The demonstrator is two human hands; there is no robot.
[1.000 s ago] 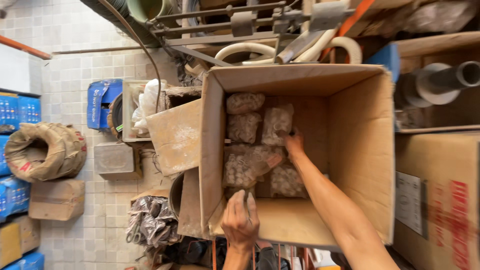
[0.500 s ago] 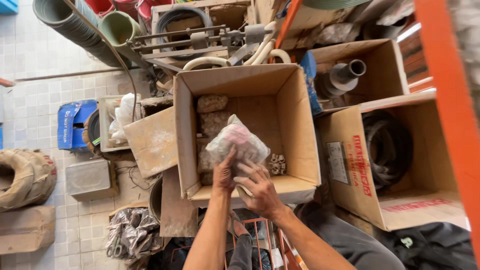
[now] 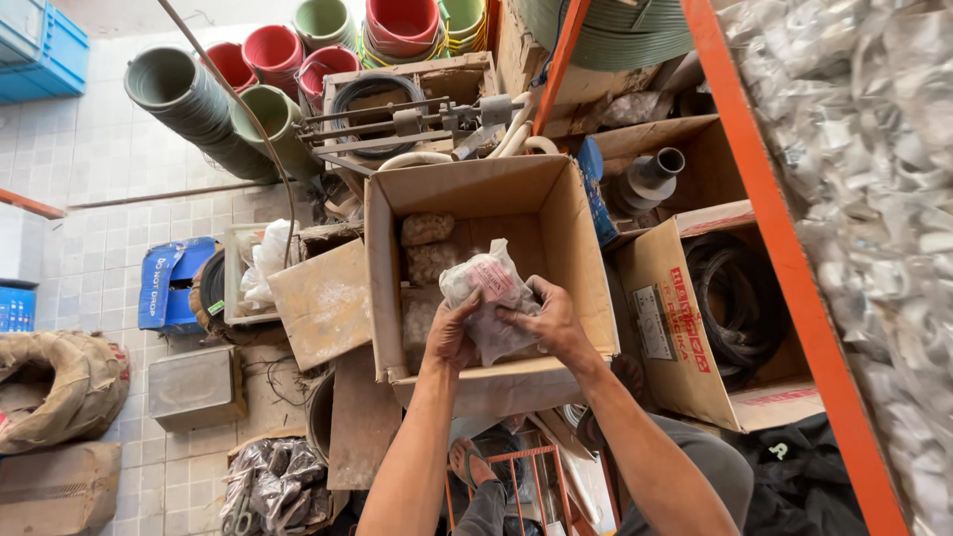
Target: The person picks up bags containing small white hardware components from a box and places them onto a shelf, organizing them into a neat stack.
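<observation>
Now 2 hands (image 3: 452, 337) (image 3: 549, 320) on 1 plastic bag (image 3: 489, 294), over 1 cardboard box (image 3: 581, 248).

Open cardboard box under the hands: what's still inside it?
In the open cardboard box, dusty packets sit along one wall. Both hands hold a clear plastic packet above it, hiding the floor beneath.

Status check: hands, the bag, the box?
Left hand and right hand both grip the clear plastic bag of parts. Bag held above the open cardboard box; more bags inside. Nothing blocking.
</observation>
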